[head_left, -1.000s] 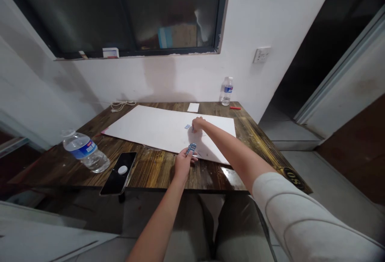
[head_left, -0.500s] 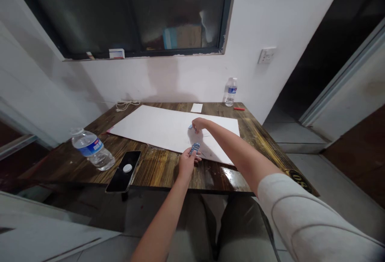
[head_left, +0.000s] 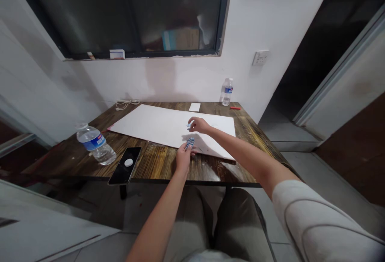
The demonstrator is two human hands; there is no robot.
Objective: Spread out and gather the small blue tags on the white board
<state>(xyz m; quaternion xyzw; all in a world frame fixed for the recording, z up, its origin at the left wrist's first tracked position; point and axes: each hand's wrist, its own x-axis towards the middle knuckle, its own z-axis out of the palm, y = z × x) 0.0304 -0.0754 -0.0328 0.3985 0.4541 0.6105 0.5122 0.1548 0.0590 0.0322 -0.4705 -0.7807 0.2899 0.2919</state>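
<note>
A dark-framed window (head_left: 129, 17) sits in a white wall (head_left: 198, 75) above tiled floor (head_left: 288, 170).

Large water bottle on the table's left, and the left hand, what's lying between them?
The head view shows a black phone with a round white object on it, then brown tabletop, between the water bottle and the left hand.

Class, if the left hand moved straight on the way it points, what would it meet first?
Likely the right hand, just ahead over the white board, though the hands' heights are hard to judge.
</note>
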